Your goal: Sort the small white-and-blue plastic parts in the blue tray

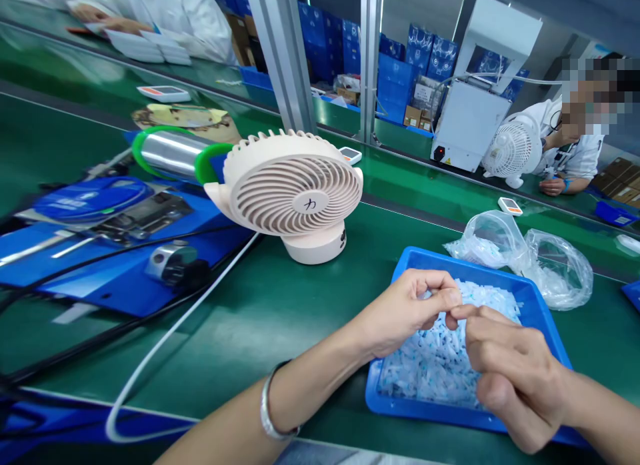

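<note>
Both of my hands meet above a blue plastic tray (543, 305) that holds many small, pale blue-white plastic pieces (430, 371). My left hand (407, 311), with a silver bangle on its wrist, pinches thumb against forefinger. Whatever sits between those fingertips is too small or hidden to make out. Close against it, my right hand (515, 371) is curled, its fingertips at the left thumb tip. What the right fingers hold, if anything, is also hidden.
Left of the tray stands a cream desk fan (310, 201). A blue machine (120, 251) with cables and a green-rimmed metal roller (173, 155) lies further left. Clear plastic bags (560, 271) rest behind the tray. Co-workers (575, 145) sit across the bench.
</note>
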Motion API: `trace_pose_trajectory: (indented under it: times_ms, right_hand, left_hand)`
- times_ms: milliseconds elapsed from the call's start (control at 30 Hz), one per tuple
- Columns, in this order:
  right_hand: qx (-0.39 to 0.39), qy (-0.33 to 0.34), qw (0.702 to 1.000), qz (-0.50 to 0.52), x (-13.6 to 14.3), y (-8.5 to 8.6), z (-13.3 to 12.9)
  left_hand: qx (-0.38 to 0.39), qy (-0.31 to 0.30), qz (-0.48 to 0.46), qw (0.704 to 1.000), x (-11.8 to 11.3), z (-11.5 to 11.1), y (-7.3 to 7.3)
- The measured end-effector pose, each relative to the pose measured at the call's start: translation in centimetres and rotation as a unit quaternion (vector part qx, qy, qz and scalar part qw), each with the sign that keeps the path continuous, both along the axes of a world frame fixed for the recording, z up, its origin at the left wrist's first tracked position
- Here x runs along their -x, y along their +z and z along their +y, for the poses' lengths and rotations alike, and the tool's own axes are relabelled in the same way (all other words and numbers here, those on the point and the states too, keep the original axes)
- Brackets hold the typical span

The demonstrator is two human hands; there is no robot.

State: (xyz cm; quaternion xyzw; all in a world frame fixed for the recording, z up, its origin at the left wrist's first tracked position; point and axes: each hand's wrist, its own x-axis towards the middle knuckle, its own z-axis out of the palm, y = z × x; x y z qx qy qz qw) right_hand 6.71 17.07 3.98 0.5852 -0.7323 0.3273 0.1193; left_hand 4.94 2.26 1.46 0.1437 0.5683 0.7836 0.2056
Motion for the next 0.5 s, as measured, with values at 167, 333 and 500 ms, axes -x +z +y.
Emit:
trace_pose_trajectory:
  times_ms: [167, 333, 500]
  right_hand:
    - [0.026, -0.02, 0.999, 0.006, -0.12, 0.17, 0.06]
    - [0.034, -0.028, 0.999, 0.008, -0.05, 0.18, 0.06]
    - [0.062, -0.022, 0.997, -0.038, -0.05, -0.06, 0.17]
  left_hand:
    - [0.007, 0.007, 0.008, 1.0, -0.15, -0.04, 0.01]
    - [0.016, 0.008, 0.027, 0.999, -0.25, -0.08, 0.08]
    - [0.05, 0.032, 0.055, 0.997, -0.46, -0.08, 0.32]
